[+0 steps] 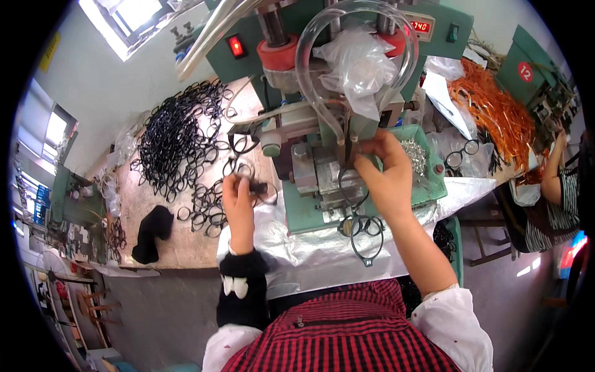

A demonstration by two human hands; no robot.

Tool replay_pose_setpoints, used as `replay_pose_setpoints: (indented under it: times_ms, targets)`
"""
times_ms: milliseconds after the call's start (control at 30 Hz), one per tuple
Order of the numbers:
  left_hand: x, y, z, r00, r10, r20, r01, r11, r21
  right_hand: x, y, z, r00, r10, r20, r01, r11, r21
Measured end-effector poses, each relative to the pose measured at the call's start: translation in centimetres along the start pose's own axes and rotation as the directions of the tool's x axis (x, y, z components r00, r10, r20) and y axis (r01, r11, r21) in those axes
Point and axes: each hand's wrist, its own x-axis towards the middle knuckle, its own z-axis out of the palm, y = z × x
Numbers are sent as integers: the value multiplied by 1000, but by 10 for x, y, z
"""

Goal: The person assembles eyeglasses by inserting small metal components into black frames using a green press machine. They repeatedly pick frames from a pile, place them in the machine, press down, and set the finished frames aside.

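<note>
My left hand point(238, 208) is closed on a dark eyeglass frame point(268, 193) beside the loose frames on the table. My right hand point(390, 177) reaches to the metal fixture of the green press machine point(334, 180), its thumb and fingers pinched at the end of another eyeglass frame point(354, 199). That frame hangs down in front of the fixture; its upper end is hidden by the fingers and the tool. Below it, a dark teal eyeglass frame point(365, 255) lies over the machine's front edge and silvery sheet point(316, 266). A black sleeve covers my left forearm.
A large heap of black eyeglass frames point(180, 133) covers the table to the left, with a black cloth point(153, 234) near its front. Right of the fixture, a green tray point(434, 186) holds small metal parts. Further right are orange strips point(489, 102) and another person's arm point(553, 170).
</note>
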Motion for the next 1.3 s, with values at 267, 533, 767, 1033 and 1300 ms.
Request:
replay_pose_setpoints:
  times_ms: [267, 533, 767, 1033, 1300]
  targets:
    - [-25, 94, 58, 869, 495, -20, -494, 862, -110, -9, -9, 2, 989, 147, 9, -147, 972, 186]
    - [-20, 162, 98, 738, 647, 192, -617, 762, -196, -10, -55, -2, 936, 300, 185, -347, 876, 336]
    - [-48, 132, 93, 397, 745, 537, -867, 497, -48, -9, -51, 0, 951, 250, 184, -270, 958, 95]
    - [-52, 172, 80, 628, 761, 160, -752, 647, -124, -17, 8, -42, 927, 279, -252, -209, 940, 270]
    - [-33, 140, 94, 784, 585, 209, -581, 809, -88, -15, -11, -1, 976, -192, -99, 176, 974, -146]
